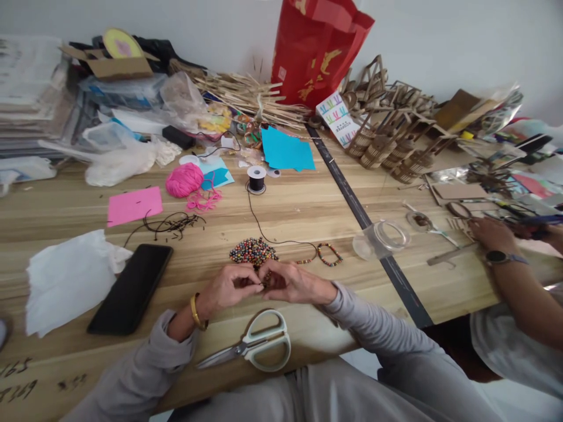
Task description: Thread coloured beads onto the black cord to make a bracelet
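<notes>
My left hand [231, 286] and my right hand [292, 282] meet fingertip to fingertip, both in a pinch. Between them shows a small dark bit of the black beaded cord [303, 261], which runs out beside my right hand; the fingers hide most of it. Just beyond my fingers lies a heap of multicoloured beads [253, 252]. The cord leads back to a spool of black cord [256, 180]. A finished-looking bead bracelet [329, 254] rests right of the heap. White-handled scissors [246, 346] lie in front of my wrists, blades pointing left.
A black phone [131, 290] and white tissue [73, 281] lie at left, near black cord scraps [169, 225] and pink yarn [185, 180]. Rightward are a clear plastic lid [367, 243] and a dark strip [352, 199]. A co-worker's hand [490, 234] works at far right.
</notes>
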Demonstrator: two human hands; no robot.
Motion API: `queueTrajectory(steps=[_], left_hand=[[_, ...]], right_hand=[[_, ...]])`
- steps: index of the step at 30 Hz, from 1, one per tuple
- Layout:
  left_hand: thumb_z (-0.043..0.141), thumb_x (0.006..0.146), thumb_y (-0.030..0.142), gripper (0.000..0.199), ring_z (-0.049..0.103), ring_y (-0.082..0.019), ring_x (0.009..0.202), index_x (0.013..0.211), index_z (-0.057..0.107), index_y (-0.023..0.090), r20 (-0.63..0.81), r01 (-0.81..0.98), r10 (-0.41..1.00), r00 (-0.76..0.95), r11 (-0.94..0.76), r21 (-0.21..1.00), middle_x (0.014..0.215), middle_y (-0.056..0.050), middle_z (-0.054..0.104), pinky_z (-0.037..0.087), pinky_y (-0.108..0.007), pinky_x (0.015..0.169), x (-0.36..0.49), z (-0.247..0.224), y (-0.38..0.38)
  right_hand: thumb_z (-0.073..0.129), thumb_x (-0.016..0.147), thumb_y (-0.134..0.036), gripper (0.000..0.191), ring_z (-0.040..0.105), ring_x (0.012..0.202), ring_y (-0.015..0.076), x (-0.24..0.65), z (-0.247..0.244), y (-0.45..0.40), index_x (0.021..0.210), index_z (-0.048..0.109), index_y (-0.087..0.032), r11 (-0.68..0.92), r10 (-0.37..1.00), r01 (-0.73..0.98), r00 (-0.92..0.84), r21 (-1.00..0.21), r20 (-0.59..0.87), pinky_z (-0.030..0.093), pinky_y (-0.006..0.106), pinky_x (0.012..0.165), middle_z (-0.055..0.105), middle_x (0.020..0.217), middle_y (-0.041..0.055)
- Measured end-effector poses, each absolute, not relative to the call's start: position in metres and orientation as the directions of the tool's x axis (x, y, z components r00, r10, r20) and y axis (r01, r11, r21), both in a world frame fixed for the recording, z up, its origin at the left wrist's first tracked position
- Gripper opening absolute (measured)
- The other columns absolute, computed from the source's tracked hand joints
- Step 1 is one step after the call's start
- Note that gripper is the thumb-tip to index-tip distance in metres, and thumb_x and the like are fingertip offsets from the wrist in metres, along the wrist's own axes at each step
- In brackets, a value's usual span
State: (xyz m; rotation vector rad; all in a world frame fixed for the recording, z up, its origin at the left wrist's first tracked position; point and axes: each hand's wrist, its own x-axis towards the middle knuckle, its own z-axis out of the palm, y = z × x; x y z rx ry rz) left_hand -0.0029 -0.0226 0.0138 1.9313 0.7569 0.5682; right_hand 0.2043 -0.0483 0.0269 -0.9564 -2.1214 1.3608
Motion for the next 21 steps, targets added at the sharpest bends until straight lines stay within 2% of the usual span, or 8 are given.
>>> queueTrajectory(steps=[4, 9, 11, 14, 18, 20, 21], left_hand=[[0.065, 0.079, 0.025, 0.018, 0.058, -0.013, 0.062, 0.066, 0.068, 0.013, 0.088, 0.261, 0.716, 0.693, -0.363, 0.895, 0.066, -0.003, 0.065, 0.045, -0.022, 0.060, -0.002, 0.014, -0.024], [0.066, 0.078, 0.026, 0.016, 0.060, -0.012, 0.061, 0.069, 0.067, 0.012, 0.085, 0.191, 0.749, 0.657, -0.276, 0.942, 0.066, -0.004, 0.068, 0.046, -0.021, 0.060, -0.005, 0.016, -0.022], [0.065, 0.078, 0.027, 0.017, 0.060, -0.013, 0.062, 0.069, 0.067, 0.012, 0.081, 0.196, 0.772, 0.630, -0.259, 0.946, 0.067, -0.004, 0.068, 0.046, -0.022, 0.062, -0.007, 0.016, -0.020], [0.064, 0.078, 0.027, 0.018, 0.060, -0.013, 0.063, 0.069, 0.067, 0.012, 0.059, 0.231, 0.788, 0.612, -0.250, 0.940, 0.066, -0.004, 0.068, 0.046, -0.022, 0.062, -0.009, 0.015, -0.018], [0.063, 0.078, 0.027, 0.018, 0.059, -0.013, 0.062, 0.069, 0.066, 0.012, 0.037, 0.257, 0.775, 0.630, -0.253, 0.933, 0.066, -0.004, 0.068, 0.045, -0.021, 0.059, -0.008, 0.014, -0.018], [0.063, 0.078, 0.026, 0.017, 0.059, -0.013, 0.062, 0.068, 0.066, 0.012, 0.042, 0.277, 0.771, 0.635, -0.279, 0.920, 0.066, -0.004, 0.068, 0.045, -0.021, 0.060, -0.007, 0.014, -0.019], [0.063, 0.078, 0.025, 0.017, 0.059, -0.013, 0.062, 0.068, 0.066, 0.012, 0.046, 0.286, 0.767, 0.640, -0.294, 0.912, 0.066, -0.004, 0.068, 0.045, -0.021, 0.060, -0.006, 0.014, -0.020]], right_hand=[[0.064, 0.079, -0.021, 0.016, 0.047, 0.057, 0.0076, 0.192, 0.006, -0.055, 0.087, 0.051, -0.016, 0.117, 0.822, 0.217, -0.569, -0.969, -0.029, 0.038, 0.018, 0.054, 0.052, 0.066, -0.0047], [0.064, 0.079, -0.028, 0.018, 0.050, 0.053, 0.0073, 0.189, 0.006, -0.055, 0.078, 0.053, -0.014, -0.077, 0.754, 0.128, -0.641, -0.989, -0.142, 0.040, 0.018, 0.051, 0.053, 0.062, -0.0034], [0.063, 0.079, -0.027, 0.016, 0.049, 0.054, 0.0065, 0.192, 0.009, -0.054, 0.077, 0.055, -0.012, -0.059, 0.732, 0.143, -0.667, -0.988, -0.140, 0.041, 0.018, 0.052, 0.053, 0.064, -0.0031], [0.063, 0.079, -0.020, 0.009, 0.047, 0.058, 0.0060, 0.199, 0.015, -0.050, 0.079, 0.060, -0.011, 0.078, 0.707, 0.214, -0.701, -0.974, -0.097, 0.040, 0.017, 0.056, 0.054, 0.067, -0.0025], [0.061, 0.080, -0.014, 0.003, 0.050, 0.060, 0.0062, 0.210, 0.023, -0.043, 0.080, 0.062, -0.011, 0.180, 0.574, 0.265, -0.810, -0.947, -0.118, 0.041, 0.016, 0.056, 0.057, 0.070, -0.0011], [0.063, 0.080, -0.015, 0.005, 0.051, 0.059, 0.0062, 0.215, 0.026, -0.041, 0.082, 0.063, -0.011, 0.188, 0.495, 0.280, -0.855, -0.941, -0.155, 0.041, 0.015, 0.055, 0.058, 0.069, -0.0012], [0.066, 0.079, -0.018, 0.009, 0.052, 0.059, 0.0064, 0.216, 0.027, -0.040, 0.083, 0.063, -0.011, 0.184, 0.499, 0.298, -0.849, -0.937, -0.172, 0.041, 0.015, 0.055, 0.058, 0.068, -0.0013]])
